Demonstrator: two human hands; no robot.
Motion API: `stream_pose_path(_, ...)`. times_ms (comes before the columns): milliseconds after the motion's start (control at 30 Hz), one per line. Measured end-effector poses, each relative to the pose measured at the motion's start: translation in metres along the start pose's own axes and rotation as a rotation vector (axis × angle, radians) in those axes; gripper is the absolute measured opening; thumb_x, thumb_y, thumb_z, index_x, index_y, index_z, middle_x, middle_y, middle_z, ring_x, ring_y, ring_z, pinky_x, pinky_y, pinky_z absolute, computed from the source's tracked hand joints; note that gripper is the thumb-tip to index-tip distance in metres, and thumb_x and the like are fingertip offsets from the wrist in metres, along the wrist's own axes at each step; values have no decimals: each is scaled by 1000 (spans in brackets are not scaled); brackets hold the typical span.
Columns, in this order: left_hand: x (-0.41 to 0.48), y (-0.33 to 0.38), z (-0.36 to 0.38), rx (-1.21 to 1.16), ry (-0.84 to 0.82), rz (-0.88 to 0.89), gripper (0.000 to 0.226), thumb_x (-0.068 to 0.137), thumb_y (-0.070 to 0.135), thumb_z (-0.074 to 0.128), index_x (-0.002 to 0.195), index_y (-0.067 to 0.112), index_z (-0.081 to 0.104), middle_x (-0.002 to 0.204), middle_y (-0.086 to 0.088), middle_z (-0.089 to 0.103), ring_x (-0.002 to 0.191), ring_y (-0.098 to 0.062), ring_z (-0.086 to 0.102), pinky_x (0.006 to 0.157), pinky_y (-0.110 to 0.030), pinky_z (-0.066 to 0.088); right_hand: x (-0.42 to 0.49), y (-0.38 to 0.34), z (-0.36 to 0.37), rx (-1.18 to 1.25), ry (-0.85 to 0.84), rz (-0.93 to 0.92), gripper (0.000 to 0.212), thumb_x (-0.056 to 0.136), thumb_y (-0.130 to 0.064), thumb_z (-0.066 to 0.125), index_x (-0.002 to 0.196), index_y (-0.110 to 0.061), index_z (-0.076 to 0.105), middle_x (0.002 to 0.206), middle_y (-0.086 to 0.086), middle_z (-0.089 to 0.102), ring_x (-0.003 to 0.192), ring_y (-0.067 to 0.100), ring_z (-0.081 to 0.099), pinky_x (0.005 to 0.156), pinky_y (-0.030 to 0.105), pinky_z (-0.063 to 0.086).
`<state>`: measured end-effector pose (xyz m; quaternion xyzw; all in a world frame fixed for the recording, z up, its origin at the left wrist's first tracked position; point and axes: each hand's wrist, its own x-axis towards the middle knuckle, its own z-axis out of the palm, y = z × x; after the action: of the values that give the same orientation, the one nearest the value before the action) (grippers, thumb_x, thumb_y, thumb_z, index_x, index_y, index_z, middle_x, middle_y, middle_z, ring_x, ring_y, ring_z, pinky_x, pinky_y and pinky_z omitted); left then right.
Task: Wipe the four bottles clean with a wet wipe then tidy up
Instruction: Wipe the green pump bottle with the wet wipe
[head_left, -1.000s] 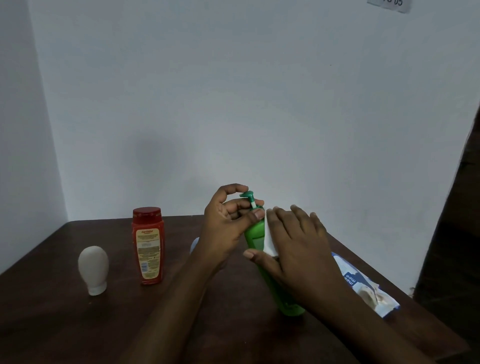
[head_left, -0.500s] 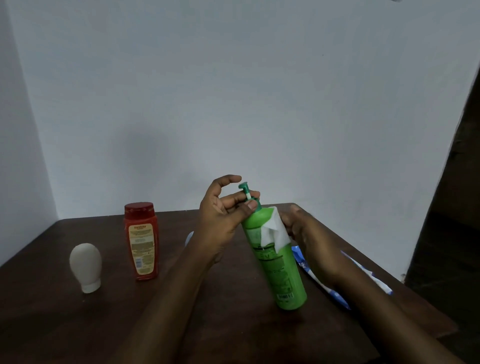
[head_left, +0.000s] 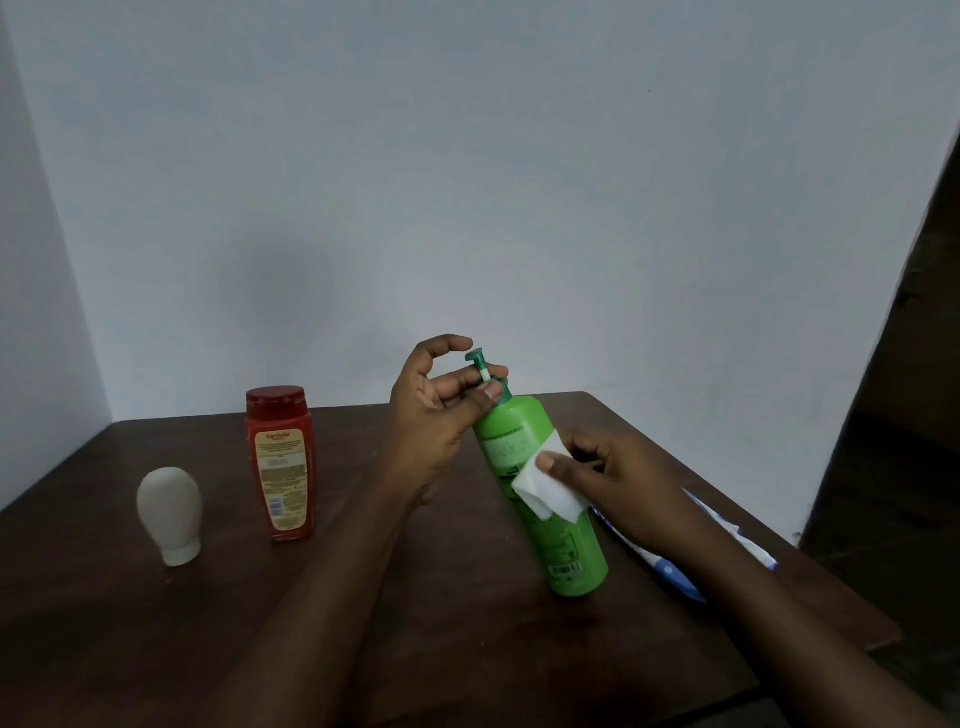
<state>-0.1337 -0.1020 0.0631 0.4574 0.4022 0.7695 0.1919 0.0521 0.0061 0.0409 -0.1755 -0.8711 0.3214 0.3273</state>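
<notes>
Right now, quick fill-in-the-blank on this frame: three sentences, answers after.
The right hand presses the wet wipe against the green bottle, which is ____, not upright.
The left hand pinches that bottle's ____.
The red bottle stands on the white bottle's ____.
Missing: tilted; pump; right.

A dark brown wooden table fills the lower half of the frame. At lower left a white bottle stands on its cap, and just to its right is an upright red bottle (label facing the camera). Right of centre, a green pump bottle leans with its base on the wood. A blue-and-white wipes pack lies flat near the right edge, only partly seen.
</notes>
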Motion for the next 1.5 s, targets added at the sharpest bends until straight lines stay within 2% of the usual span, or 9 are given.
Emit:
stream_pose_path(333, 3, -2, -1, -27, 25, -34, 43, 93, -11, 68, 127, 11, 53, 107, -18, 79, 100, -23, 75, 84, -32, 60, -55, 49, -14, -111, -283, 159, 11, 93, -50, 69, 89, -40, 73, 77, -13, 68, 71, 7, 61, 74, 39, 50)
stream_pose_path(433, 3, -2, 1, -29, 11, -33, 43, 93, -10, 68, 127, 12, 53, 107, -18, 79, 101, -23, 75, 85, -32, 60, -59, 55, -11, -101, -261, 143, 39, 88, -63, 65, 103, -29, 76, 94, -1, 75, 86, 20, 70, 82, 49, 55)
stream_pose_path(533, 4, -3, 1, -24, 5, -29, 43, 93, -10, 68, 126, 14, 54, 107, -17, 79, 100, -23, 74, 86, -33, 60, -43, 49, -6, -119, -130, 95, 68, 75, -82, 61, 87, -17, 73, 83, 8, 70, 78, 25, 66, 75, 43, 51)
stream_pose_path(700, 2, -4, 1, -15, 5, -23, 44, 93, -11, 67, 129, 11, 52, 108, -18, 79, 102, -24, 75, 89, -35, 60, 6, 9, 1, 10, 39, 6, 33, 89, -43, 76, 71, -15, 73, 61, -2, 64, 57, 4, 53, 54, 31, 40)
stream_pose_path(967, -4, -11, 10, -8, 20, -37, 47, 93, -11, 68, 131, 10, 52, 102, -17, 80, 94, -21, 77, 83, -30, 61, 29, -25, 7, 153, 152, -27, 29, 98, -30, 67, 80, -10, 76, 67, 13, 66, 57, 6, 51, 53, 21, 39)
stream_pose_path(1133, 0, -12, 4, -10, 59, -52, 46, 93, -11, 67, 129, 14, 53, 101, -15, 81, 98, -21, 77, 89, -34, 61, -8, 13, 4, 84, 81, 77, 25, 93, -40, 70, 75, -23, 75, 62, -8, 66, 57, 2, 57, 56, 27, 42)
stream_pose_path(1267, 0, -13, 1, -6, 70, -63, 45, 94, -8, 68, 131, 12, 52, 103, -16, 80, 98, -23, 76, 86, -33, 61, -45, 38, -3, 47, -44, 189, 15, 93, -38, 69, 97, -27, 79, 90, -12, 79, 83, 5, 74, 77, 32, 57)
stream_pose_path(1400, 1, -13, 4, -6, 61, -61, 44, 94, -9, 67, 130, 12, 52, 103, -16, 80, 97, -22, 76, 83, -31, 61, -60, 53, -10, -55, -91, 194, 12, 94, -37, 70, 100, -31, 79, 95, -17, 78, 89, 1, 73, 87, 34, 55)
stream_pose_path(1500, 1, -11, 4, -3, 49, -46, 43, 94, -10, 67, 128, 13, 53, 103, -16, 80, 96, -21, 76, 81, -30, 60, -52, 51, -9, -129, -80, 172, 37, 89, -61, 66, 89, -25, 76, 82, -5, 75, 78, 12, 70, 80, 42, 54)
